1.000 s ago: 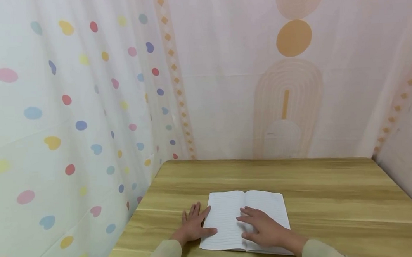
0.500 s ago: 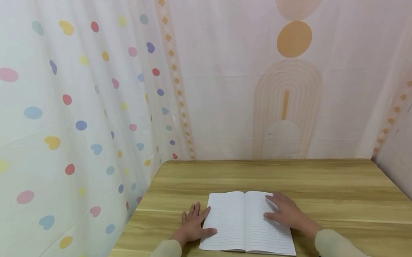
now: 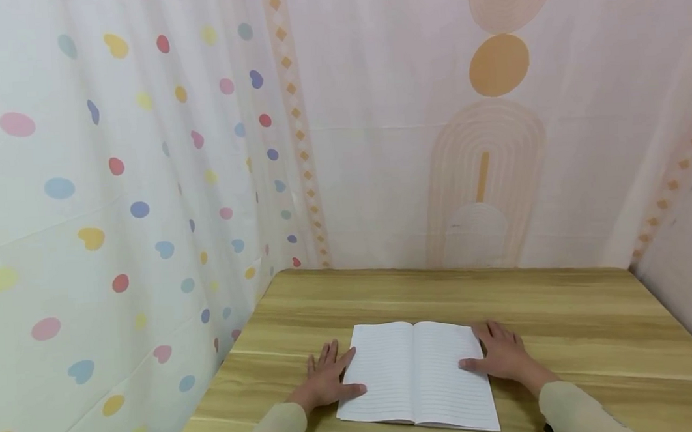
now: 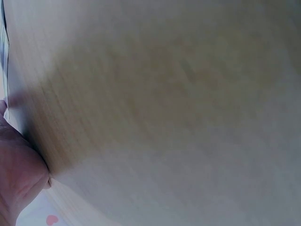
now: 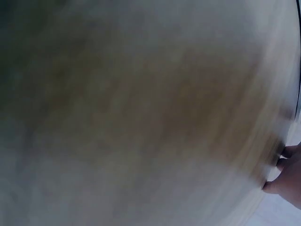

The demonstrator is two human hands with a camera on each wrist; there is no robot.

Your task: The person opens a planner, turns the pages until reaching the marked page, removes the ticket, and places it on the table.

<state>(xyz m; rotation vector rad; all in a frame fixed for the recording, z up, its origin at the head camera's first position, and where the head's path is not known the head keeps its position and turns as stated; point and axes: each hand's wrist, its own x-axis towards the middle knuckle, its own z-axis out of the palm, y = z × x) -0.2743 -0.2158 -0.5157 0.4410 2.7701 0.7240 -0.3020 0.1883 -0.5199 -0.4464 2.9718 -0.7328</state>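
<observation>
Head view: open notebook (image 3: 416, 379) on table (image 3: 599, 333)

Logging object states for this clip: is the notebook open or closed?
Open. The notebook lies spread flat on the table, with lined pages showing on both sides of its centre fold.

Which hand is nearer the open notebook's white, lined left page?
Left. The left hand overlaps the left page at its outer edge; the right hand is across the fold, at the white, lined right page.
</observation>
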